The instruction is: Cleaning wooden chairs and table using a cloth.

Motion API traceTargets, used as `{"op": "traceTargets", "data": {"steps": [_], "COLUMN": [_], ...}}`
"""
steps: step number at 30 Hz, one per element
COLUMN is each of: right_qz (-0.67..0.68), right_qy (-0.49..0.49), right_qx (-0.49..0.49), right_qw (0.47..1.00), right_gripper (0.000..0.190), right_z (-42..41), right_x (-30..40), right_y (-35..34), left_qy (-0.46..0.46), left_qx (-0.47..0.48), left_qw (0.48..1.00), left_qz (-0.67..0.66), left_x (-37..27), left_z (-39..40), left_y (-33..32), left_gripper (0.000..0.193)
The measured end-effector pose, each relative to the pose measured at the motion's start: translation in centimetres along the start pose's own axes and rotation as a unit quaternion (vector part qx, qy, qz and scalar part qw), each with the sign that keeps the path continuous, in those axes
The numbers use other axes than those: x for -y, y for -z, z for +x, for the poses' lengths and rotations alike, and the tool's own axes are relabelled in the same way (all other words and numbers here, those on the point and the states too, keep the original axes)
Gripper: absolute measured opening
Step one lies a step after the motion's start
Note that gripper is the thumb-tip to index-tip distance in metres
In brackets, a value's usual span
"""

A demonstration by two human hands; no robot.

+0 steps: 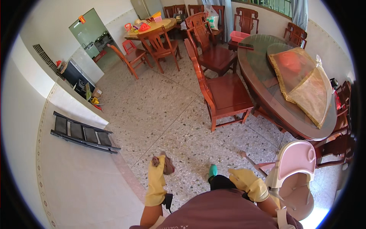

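My left hand point(156, 177), in a yellow rubber glove, grips a crumpled brown cloth point(169, 164) above the speckled floor at the lower middle. My right hand point(246, 181) wears a matching glove and is beside my body, left of a pink and white high chair point(296, 157). Its fingers are partly curled and no object shows in them; whether they are closed cannot be told. A green shoe point(213, 171) shows on the floor between the two hands.
A folded black step ladder point(83, 132) leans at the left wall. Carved wooden chairs point(228, 91) surround a round glass-topped table point(251, 68) bearing a mesh food cover point(308, 83). Farther back stand another round table point(157, 26) and a doorway.
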State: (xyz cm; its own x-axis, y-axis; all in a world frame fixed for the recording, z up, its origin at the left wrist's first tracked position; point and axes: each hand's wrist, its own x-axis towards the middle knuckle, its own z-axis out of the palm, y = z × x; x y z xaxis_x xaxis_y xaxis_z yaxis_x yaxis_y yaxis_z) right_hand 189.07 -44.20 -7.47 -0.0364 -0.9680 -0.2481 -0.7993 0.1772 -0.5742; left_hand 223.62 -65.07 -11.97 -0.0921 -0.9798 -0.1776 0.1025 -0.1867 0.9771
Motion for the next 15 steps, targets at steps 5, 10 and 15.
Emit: {"op": "traceTargets", "data": {"steps": [5,10,15], "right_qz": [-0.038,0.011,0.025], "right_qy": [-0.011,-0.040,-0.126], "right_qx": [-0.070,-0.154,-0.123], "right_qw": [0.997,0.987,0.984], "right_gripper": [0.032,0.033,0.033], "right_z": [7.4,11.9,16.0], "right_x": [-2.6,-3.7,-2.6], "right_y": [3.4,6.2,8.5], "left_qy": [-0.009,0.026,-0.028], "left_qx": [0.016,-0.040,0.094], "left_qw": [0.999,0.998,0.985], "left_qz": [-0.033,-0.034,-0.143], "left_x": [-0.4,-6.0,-5.0], "left_z": [10.9,18.7,29.4], "left_y": [-0.6,-8.2,-10.7], "left_gripper": [0.020,0.023,0.038]}}
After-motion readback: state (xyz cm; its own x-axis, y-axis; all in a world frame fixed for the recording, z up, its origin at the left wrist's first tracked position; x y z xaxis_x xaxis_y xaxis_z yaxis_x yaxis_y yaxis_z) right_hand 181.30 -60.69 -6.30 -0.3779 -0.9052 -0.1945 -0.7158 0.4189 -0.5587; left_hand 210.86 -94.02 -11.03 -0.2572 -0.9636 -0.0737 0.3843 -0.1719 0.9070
